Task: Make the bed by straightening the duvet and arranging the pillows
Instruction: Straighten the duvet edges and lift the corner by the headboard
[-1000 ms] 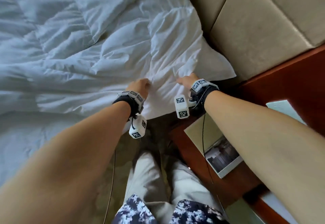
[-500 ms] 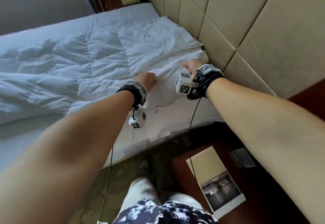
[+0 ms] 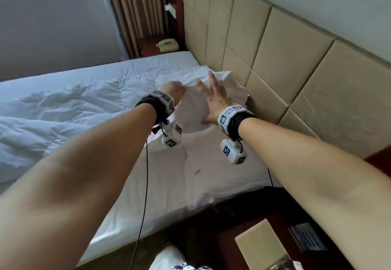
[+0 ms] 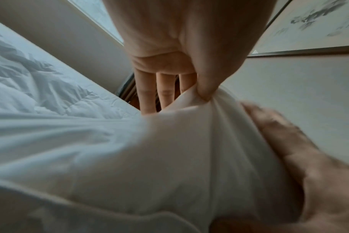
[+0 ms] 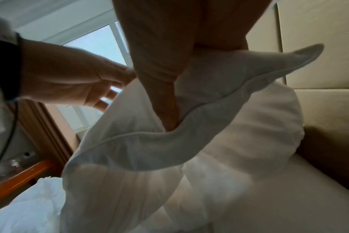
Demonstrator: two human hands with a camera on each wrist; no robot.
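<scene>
Left hand (image 3: 172, 93) pinching pillow (image 3: 213, 102) top edge at bed's headboard corner; right hand (image 3: 212, 98) fingers spread, flat against pillow.

right hand (image 4: 301, 157) blurred, lower right of left wrist view | booklet with photo cover (image 3: 268, 250) cut by bottom edge, head view | beige telephone (image 3: 168, 44) too small for detail

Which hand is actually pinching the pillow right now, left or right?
The left hand: in the left wrist view its thumb pinches a fold of the pillow. The right hand has its fingers spread straight against the pillow, gripping nothing.
</scene>
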